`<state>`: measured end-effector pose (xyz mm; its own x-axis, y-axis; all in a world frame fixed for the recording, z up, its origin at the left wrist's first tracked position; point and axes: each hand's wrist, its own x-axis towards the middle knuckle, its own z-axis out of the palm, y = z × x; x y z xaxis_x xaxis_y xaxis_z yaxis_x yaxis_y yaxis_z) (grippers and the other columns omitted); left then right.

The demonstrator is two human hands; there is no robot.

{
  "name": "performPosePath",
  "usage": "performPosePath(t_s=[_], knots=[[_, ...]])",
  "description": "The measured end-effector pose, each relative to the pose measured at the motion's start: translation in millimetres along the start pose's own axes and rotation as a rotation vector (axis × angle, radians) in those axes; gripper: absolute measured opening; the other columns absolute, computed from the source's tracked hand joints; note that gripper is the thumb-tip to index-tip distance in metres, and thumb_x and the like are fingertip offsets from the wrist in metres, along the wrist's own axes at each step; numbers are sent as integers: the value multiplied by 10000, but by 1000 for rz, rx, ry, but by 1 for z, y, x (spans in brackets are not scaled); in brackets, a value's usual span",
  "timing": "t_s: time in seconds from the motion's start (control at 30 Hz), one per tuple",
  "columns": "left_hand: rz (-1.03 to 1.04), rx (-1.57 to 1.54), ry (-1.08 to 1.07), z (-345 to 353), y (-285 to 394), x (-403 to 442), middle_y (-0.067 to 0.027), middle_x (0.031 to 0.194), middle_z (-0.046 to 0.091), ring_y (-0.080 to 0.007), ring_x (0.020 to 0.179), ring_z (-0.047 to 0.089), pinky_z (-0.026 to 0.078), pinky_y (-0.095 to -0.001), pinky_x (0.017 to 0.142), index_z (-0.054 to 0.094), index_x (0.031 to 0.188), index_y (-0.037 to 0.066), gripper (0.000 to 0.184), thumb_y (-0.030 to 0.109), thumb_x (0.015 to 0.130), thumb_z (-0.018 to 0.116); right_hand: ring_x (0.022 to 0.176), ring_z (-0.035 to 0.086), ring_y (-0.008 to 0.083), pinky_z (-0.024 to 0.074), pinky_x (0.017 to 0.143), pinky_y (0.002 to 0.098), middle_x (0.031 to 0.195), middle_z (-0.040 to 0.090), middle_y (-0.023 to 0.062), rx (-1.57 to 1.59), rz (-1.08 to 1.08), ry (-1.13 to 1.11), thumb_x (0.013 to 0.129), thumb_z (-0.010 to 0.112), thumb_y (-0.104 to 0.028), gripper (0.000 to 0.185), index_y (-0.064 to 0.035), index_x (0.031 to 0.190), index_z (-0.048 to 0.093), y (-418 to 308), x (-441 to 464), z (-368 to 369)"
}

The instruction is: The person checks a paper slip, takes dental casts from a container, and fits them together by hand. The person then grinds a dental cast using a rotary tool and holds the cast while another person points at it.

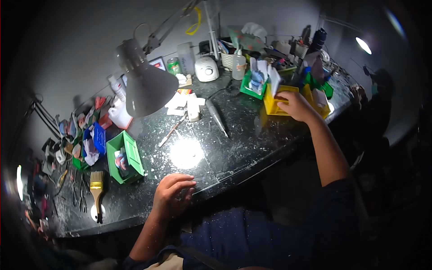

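My right hand [294, 106] reaches over the front of a yellow bin [275, 108] at the right of the dark bench. Its fingers are bent at the bin's opening, beside a white paper [273, 81] standing there; what they hold, if anything, is hidden. At the bench's front edge, my left hand [173, 194] hovers or rests with loosely curled fingers apart and nothing between them. A bright patch of lamplight lies just beyond it. Farther back are a grey handpiece [217, 117] and a thin brush [172, 131].
A grey lamp [146, 85] hangs over the bench. At the left stand a green bin [132, 153], a blue bin [100, 139] and a wide paintbrush [96, 186]. A spray bottle [239, 65], a white device [207, 69] and another green bin [253, 90] line the back.
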<state>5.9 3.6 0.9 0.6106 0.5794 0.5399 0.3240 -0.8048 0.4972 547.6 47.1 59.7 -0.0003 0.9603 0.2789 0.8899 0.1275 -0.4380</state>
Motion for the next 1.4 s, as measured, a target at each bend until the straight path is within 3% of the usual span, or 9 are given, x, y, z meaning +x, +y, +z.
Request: performPosePath(t_s=[0.17,0.27,0.37,0.47,0.57,0.9,1.1,1.23,1.4], knots=[[37,65,26,4,-1,-2,-64,1185,792,-293,1127,752,565,-486,1045,776,1089,127,296,0,825,826,1218,757,249,570,1052,346,1346,759,219,311,-76,-15,1053,698,-154,415,42,1418,669,-34,-3,23],[43,71,34,4,1,-3,-74,1182,791,-294,1134,750,554,-528,1093,771,1087,119,289,-13,835,822,1136,778,213,588,1007,322,1260,792,182,345,-49,-12,1062,711,-167,372,16,1385,693,-70,-12,5],[48,81,51,4,3,-3,-78,1180,792,-293,1135,751,555,-529,1097,769,1078,116,273,-28,850,813,983,780,182,606,910,315,1094,806,128,222,-57,274,1045,750,-187,331,-13,1325,722,-75,-31,-20],[52,72,46,4,2,-2,-77,1180,794,-293,1132,755,555,-532,1100,770,1068,116,257,-34,863,805,855,785,250,598,765,368,960,794,117,-48,55,368,1015,789,-312,373,-54,1280,737,-53,-58,-25],[59,55,9,1,8,9,-77,1185,794,-288,1145,755,554,-537,1104,778,1060,118,260,-35,851,800,810,764,230,580,757,348,902,776,117,11,290,212,1013,795,-321,386,-42,1273,735,-45,-86,-11],[101,90,-140,6,28,49,-58,1216,793,-272,1190,749,532,-540,1138,795,1057,133,268,-2,826,810,738,692,130,552,698,316,811,719,77,475,191,273,1040,786,-300,363,4,1232,740,-47,-118,25],[82,88,-178,18,29,48,-66,1234,788,-278,1187,750,530,-541,1139,793,1065,127,274,-1,823,813,751,690,204,548,712,338,882,721,62,-25,-8,350,954,836,-237,241,-66,1098,746,-57,-85,0],[46,102,-195,27,24,40,-85,1224,788,-287,1184,749,525,-548,1145,793,1055,112,265,-19,825,803,841,741,260,571,770,396,930,744,84,-109,-245,203,949,797,-178,175,-67,1071,739,-66,-51,-7],[17,128,-195,30,25,33,-109,1207,789,-303,1177,752,521,-564,1152,784,1026,95,260,-67,823,782,915,786,316,619,870,446,1004,797,144,-239,-247,-32,967,731,-173,173,-66,1093,780,-69,-18,-7]])
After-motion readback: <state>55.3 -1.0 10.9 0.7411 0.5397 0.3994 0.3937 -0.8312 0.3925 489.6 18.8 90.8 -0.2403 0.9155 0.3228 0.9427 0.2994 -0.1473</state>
